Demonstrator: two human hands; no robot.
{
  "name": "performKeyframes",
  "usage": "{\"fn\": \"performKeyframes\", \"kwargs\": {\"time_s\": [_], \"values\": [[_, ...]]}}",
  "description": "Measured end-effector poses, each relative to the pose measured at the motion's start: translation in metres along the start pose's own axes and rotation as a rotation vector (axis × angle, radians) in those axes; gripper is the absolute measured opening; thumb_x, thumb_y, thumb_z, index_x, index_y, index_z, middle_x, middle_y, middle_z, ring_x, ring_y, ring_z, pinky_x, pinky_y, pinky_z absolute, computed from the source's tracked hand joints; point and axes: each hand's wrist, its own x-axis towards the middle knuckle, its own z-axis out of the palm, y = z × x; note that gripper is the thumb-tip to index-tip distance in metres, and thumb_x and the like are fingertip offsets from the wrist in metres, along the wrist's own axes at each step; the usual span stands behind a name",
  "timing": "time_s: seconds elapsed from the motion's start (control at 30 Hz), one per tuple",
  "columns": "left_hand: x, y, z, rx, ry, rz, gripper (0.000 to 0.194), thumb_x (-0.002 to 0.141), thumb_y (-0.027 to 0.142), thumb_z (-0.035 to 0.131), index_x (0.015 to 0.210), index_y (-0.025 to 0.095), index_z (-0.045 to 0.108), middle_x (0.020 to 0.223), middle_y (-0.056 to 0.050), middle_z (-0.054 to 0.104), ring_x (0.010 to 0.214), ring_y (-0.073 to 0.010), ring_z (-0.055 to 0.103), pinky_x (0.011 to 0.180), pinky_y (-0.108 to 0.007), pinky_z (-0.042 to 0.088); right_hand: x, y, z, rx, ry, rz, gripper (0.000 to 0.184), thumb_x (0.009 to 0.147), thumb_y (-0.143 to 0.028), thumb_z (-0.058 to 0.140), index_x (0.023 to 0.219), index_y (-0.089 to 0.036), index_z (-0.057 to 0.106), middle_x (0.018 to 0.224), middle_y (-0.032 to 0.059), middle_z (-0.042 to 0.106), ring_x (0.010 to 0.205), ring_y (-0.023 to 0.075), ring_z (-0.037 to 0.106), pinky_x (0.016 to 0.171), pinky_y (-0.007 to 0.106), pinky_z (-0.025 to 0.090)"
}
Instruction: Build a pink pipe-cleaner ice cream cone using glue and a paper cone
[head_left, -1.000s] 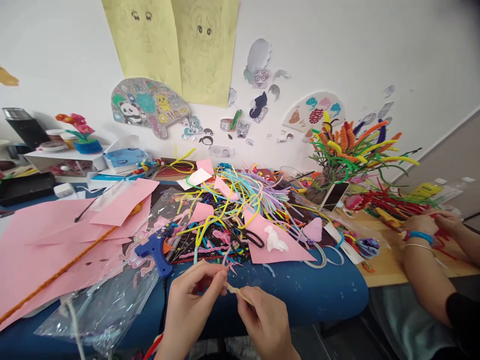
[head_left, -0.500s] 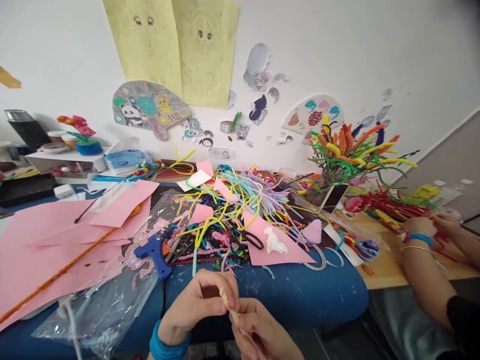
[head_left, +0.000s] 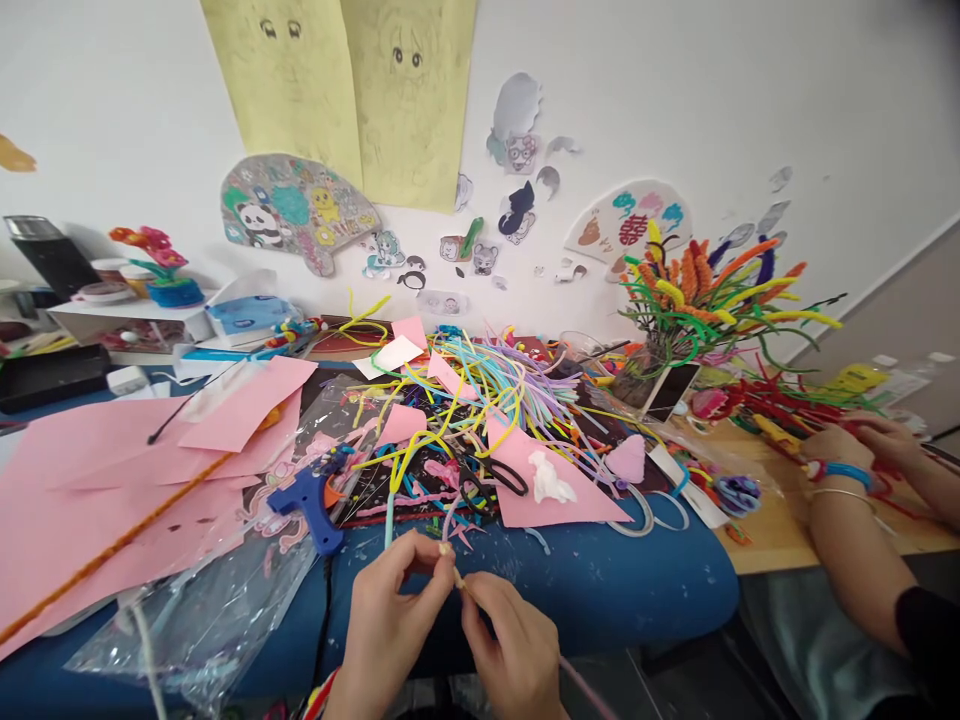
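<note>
My left hand (head_left: 390, 625) and my right hand (head_left: 510, 645) meet at the near edge of the blue table (head_left: 622, 590). Both pinch a thin cream pipe cleaner (head_left: 452, 568) between their fingertips, the left hand at its upper end and the right hand just below. A pinkish strand (head_left: 581, 685) trails down to the right from under my right hand. Just beyond my hands lie black-handled scissors (head_left: 491, 475), a blue glue gun (head_left: 311, 500) and a tangle of coloured pipe cleaners (head_left: 480, 385).
Pink paper sheets (head_left: 97, 470) and a clear plastic bag (head_left: 202, 610) cover the left of the table. A vase of pipe-cleaner flowers (head_left: 697, 290) stands at the right. Another person's hands (head_left: 862, 450) rest on the wooden table there.
My hands have moved slightly up and apart. The cream pipe cleaner, bunched between the fingers half a second ago, now shows as a short straight piece between both pinches.
</note>
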Motion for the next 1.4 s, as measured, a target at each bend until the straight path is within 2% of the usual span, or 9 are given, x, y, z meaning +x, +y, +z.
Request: {"fn": "performKeyframes", "kwargs": {"time_s": [0.1,0.27,0.4,0.53,0.77,0.87,0.97,1.17,1.4], "values": [[0.003,-0.002,0.001,-0.067,-0.010,-0.048,0.017,0.084,0.026,0.068,0.069,0.019,0.063,0.062,0.003,0.065,0.055,-0.0124,0.061,0.055,-0.021,0.051,-0.004,-0.001,0.004,0.041,-0.015,0.076,0.017,0.092,-0.014,0.056,0.094,-0.021,0.072,0.083,0.0083,0.077,0.074,0.0190,0.073,0.066,0.026,0.051],[0.015,-0.005,-0.008,-0.461,-0.426,-0.261,0.026,0.085,0.042,0.070,0.089,0.017,0.073,0.075,-0.003,0.071,0.053,-0.0100,0.059,0.050,-0.020,0.049,0.014,-0.011,-0.005,0.671,-0.322,0.787,0.031,0.083,-0.046,0.067,0.074,-0.016,0.066,0.059,0.0025,0.065,0.044,0.0092,0.051,0.044,0.020,0.038],[0.017,-0.013,-0.009,-0.555,-0.515,-0.316,0.042,0.075,0.055,0.077,0.075,0.013,0.075,0.062,-0.005,0.068,0.044,-0.0092,0.053,0.039,-0.018,0.040,0.025,-0.011,-0.009,1.039,-0.536,1.072,0.039,0.068,-0.052,0.074,0.071,-0.015,0.062,0.045,-0.0036,0.056,0.029,0.0018,0.025,0.032,0.018,0.017],[0.017,-0.022,-0.008,-0.525,-0.391,-0.313,0.041,0.068,0.053,0.083,0.067,0.014,0.073,0.058,-0.004,0.067,0.041,-0.0089,0.053,0.038,-0.018,0.041,0.017,-0.007,-0.005,0.910,-0.434,0.961,0.039,0.074,-0.053,0.073,0.073,-0.016,0.062,0.049,-0.0030,0.058,0.035,0.0038,0.036,0.037,0.017,0.024],[0.009,-0.019,-0.002,-0.349,-0.108,-0.235,0.021,0.072,0.033,0.084,0.061,0.017,0.074,0.058,-0.001,0.068,0.051,-0.0095,0.057,0.052,-0.018,0.046,0.004,0.000,0.007,0.011,-0.059,0.036,0.017,0.096,-0.016,0.051,0.090,-0.017,0.067,0.071,0.0033,0.071,0.059,0.0136,0.067,0.056,0.021,0.048],[0.005,-0.018,0.002,-0.305,-0.014,-0.220,0.016,0.075,0.027,0.083,0.063,0.018,0.075,0.061,0.000,0.069,0.059,-0.0093,0.058,0.060,-0.016,0.046,0.007,-0.002,0.009,-0.145,0.029,-0.163,0.020,0.095,-0.007,0.049,0.099,-0.015,0.066,0.078,0.0063,0.074,0.068,0.0164,0.072,0.063,0.023,0.052],[0.006,-0.018,0.003,-0.358,-0.063,-0.260,0.020,0.076,0.033,0.081,0.066,0.018,0.073,0.058,0.001,0.067,0.054,-0.0094,0.057,0.055,-0.017,0.046,0.011,-0.006,0.005,0.003,-0.025,-0.003,0.020,0.096,-0.013,0.050,0.089,-0.016,0.068,0.075,0.0064,0.073,0.064,0.0161,0.070,0.056,0.022,0.049],[0.013,-0.021,-0.002,-0.616,-0.390,-0.365,0.042,0.074,0.057,0.077,0.083,0.017,0.077,0.056,0.000,0.062,0.040,-0.0093,0.052,0.039,-0.020,0.042,0.016,-0.006,-0.005,0.973,-0.543,0.881,0.043,0.077,-0.057,0.073,0.075,-0.015,0.063,0.061,0.0009,0.066,0.038,0.0056,0.049,0.037,0.017,0.025],[0.014,-0.024,-0.009,-0.679,-0.439,-0.305,0.031,0.070,0.051,0.083,0.071,0.020,0.080,0.061,-0.001,0.062,0.050,-0.0097,0.057,0.049,-0.021,0.046,0.017,-0.002,-0.005,1.116,-0.591,0.935,0.046,0.075,-0.057,0.077,0.082,-0.016,0.056,0.054,-0.0013,0.064,0.033,0.0010,0.034,0.037,0.017,0.013]]}}
